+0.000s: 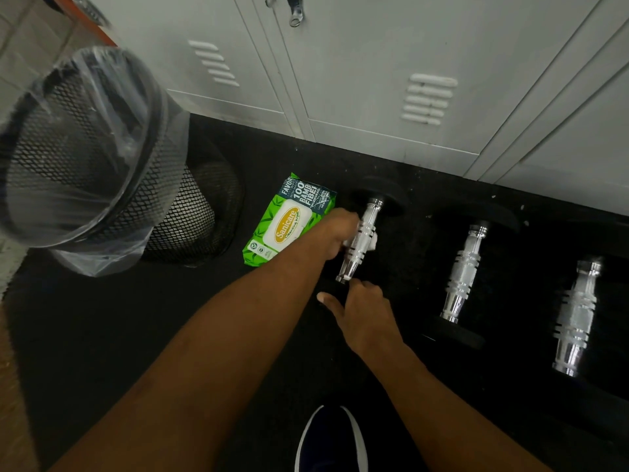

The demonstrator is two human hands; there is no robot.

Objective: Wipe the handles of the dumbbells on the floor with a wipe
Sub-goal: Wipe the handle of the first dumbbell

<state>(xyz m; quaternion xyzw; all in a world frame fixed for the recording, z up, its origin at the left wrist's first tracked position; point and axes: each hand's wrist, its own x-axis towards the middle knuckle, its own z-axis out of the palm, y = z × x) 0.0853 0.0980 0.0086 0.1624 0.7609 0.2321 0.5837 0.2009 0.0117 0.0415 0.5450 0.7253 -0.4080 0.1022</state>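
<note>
Three dumbbells with chrome handles and black ends lie side by side on the dark floor. My left hand (335, 235) grips a white wipe (372, 240) wrapped around the handle of the left dumbbell (361, 245). My right hand (360, 311) rests on that dumbbell's near black end, fingers curled over it and thumb pointing left. The middle dumbbell (463, 270) and the right dumbbell (575, 315) lie untouched to the right.
A green pack of wipes (289, 221) lies on the floor left of the dumbbells. A black mesh bin (102, 158) with a clear liner stands at the left. Grey lockers (391, 80) run along the back. My dark shoe (332, 441) is at the bottom.
</note>
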